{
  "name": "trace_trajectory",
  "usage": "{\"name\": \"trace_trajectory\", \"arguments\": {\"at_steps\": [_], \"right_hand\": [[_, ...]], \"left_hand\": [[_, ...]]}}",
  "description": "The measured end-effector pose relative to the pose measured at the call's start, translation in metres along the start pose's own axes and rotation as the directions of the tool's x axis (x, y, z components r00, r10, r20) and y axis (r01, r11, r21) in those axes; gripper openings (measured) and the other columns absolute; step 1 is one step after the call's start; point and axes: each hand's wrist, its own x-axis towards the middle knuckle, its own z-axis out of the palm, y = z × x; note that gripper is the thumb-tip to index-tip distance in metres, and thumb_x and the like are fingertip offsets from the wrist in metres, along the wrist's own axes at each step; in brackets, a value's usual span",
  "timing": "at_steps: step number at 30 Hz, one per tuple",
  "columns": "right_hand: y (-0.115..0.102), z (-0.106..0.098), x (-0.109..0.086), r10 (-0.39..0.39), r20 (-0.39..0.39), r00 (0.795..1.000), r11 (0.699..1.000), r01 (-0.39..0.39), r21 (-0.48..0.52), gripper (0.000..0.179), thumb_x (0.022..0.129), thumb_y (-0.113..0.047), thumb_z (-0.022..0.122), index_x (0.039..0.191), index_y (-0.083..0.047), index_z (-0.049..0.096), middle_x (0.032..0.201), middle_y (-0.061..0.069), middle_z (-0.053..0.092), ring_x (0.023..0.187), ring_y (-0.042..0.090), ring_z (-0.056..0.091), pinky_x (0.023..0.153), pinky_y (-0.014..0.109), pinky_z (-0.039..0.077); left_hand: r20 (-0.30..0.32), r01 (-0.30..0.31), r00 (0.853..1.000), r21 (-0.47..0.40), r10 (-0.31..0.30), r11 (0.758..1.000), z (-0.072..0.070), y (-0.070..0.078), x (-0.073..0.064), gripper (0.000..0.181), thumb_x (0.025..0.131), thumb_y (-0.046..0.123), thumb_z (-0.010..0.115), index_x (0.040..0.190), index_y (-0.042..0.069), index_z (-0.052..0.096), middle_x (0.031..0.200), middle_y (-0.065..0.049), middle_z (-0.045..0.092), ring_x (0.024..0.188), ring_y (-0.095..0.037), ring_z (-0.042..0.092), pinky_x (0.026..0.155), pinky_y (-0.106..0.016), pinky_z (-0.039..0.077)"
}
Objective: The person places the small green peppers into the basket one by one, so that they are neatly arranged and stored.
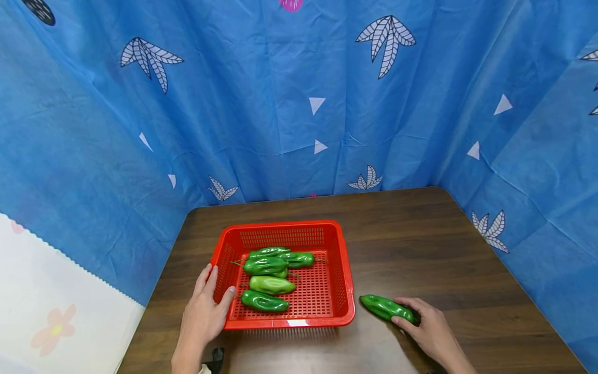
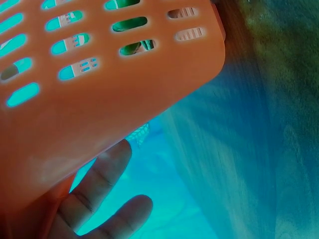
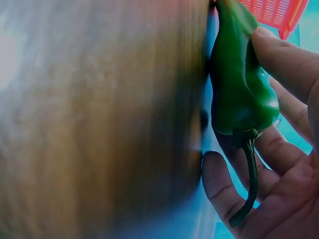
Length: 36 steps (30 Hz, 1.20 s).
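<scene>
A long dark-green pepper (image 1: pixel 380 306) lies at the right of the red basket (image 1: pixel 348 291). My right hand (image 1: pixel 432 327) pinches its stem half, thumb on the near side and fingers on the far side. In the right wrist view the pepper (image 3: pixel 239 84) has its curved stem (image 3: pixel 251 174) towards the palm. My left hand (image 1: pixel 203 311) holds the basket's front left corner, thumb over the rim and fingers along the outside. In the left wrist view two fingers (image 2: pixel 132 214) extend past the basket wall (image 2: pixel 89 134); the thumb is hidden there.
Several green peppers (image 1: pixel 266 266) lie in the left half of the basket, a paler one (image 1: pixel 271 284) among them. The brown wooden table (image 1: pixel 411 234) reaches back to a blue patterned curtain (image 1: pixel 280 130). A white cloth (image 1: pixel 46 291) hangs at the left.
</scene>
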Motion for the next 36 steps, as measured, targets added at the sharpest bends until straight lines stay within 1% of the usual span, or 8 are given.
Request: {"name": "trace_trajectory", "arguments": {"at_steps": [5, 11, 15, 21, 33, 36], "right_hand": [[-0.0005, 0.0006, 0.0003, 0.022, 0.018, 1.0, 1.0, -0.022, -0.006, 0.041, 0.081, -0.031, 0.084, 0.118, -0.018, 0.073, 0.11, -0.001, 0.074, 0.095, 0.021, 0.071, 0.076, 0.032, 0.056], [-0.0011, -0.0002, 0.001, 0.043, 0.054, 0.998, 0.999, -0.044, 0.009, 0.04, 0.084, -0.032, 0.081, 0.12, -0.018, 0.072, 0.11, -0.001, 0.075, 0.093, 0.018, 0.07, 0.074, 0.03, 0.055], [-0.0007, 0.0004, 0.0012, 0.027, 0.056, 0.998, 1.0, -0.028, 0.012, 0.041, 0.084, -0.029, 0.081, 0.122, -0.017, 0.071, 0.113, 0.0, 0.074, 0.095, 0.02, 0.071, 0.075, 0.03, 0.055], [-0.001, 0.0014, 0.0007, 0.015, 0.037, 0.999, 1.0, -0.015, 0.007, 0.041, 0.082, -0.029, 0.083, 0.12, -0.017, 0.072, 0.113, -0.001, 0.074, 0.097, 0.021, 0.07, 0.077, 0.032, 0.056], [-0.0001, 0.0014, 0.0013, -0.006, 0.019, 1.0, 1.0, 0.005, 0.01, 0.042, 0.081, -0.026, 0.083, 0.121, -0.018, 0.072, 0.113, -0.002, 0.074, 0.097, 0.022, 0.071, 0.077, 0.032, 0.056], [0.0007, 0.0018, 0.0008, -0.008, 0.015, 1.0, 1.0, 0.008, 0.011, 0.043, 0.081, -0.026, 0.083, 0.121, -0.018, 0.071, 0.113, -0.002, 0.074, 0.097, 0.022, 0.071, 0.077, 0.032, 0.056]], "left_hand": [[-0.011, -0.007, 1.0, -0.002, 0.007, 1.0, -0.0001, -0.0003, 0.0, 0.084, 0.099, 0.062, 0.046, 0.161, 0.01, 0.022, 0.168, -0.009, 0.016, 0.144, -0.043, 0.038, 0.107, -0.067, 0.038], [-0.013, -0.02, 1.0, -0.008, 0.02, 1.0, -0.0007, -0.0005, -0.0012, 0.083, 0.099, 0.063, 0.043, 0.161, 0.011, 0.023, 0.168, -0.008, 0.016, 0.143, -0.043, 0.04, 0.107, -0.066, 0.039], [-0.014, -0.017, 1.0, -0.008, 0.017, 1.0, -0.0001, -0.0001, -0.0013, 0.082, 0.1, 0.06, 0.045, 0.161, 0.011, 0.023, 0.168, -0.008, 0.016, 0.143, -0.043, 0.04, 0.107, -0.066, 0.039], [-0.047, -0.03, 0.998, -0.005, 0.03, 1.0, 0.0014, 0.0001, -0.0015, 0.08, 0.1, 0.055, 0.051, 0.16, 0.009, 0.026, 0.167, -0.01, 0.02, 0.141, -0.043, 0.042, 0.105, -0.066, 0.041], [-0.008, -0.009, 1.0, -0.013, 0.009, 1.0, -0.0008, 0.0002, -0.0009, 0.081, 0.1, 0.057, 0.048, 0.161, 0.011, 0.022, 0.168, -0.008, 0.015, 0.143, -0.042, 0.039, 0.108, -0.066, 0.039], [-0.006, -0.009, 1.0, -0.01, 0.009, 1.0, -0.0006, 0.0001, -0.0006, 0.081, 0.1, 0.058, 0.048, 0.161, 0.011, 0.022, 0.168, -0.009, 0.015, 0.143, -0.042, 0.04, 0.108, -0.066, 0.039]]}}
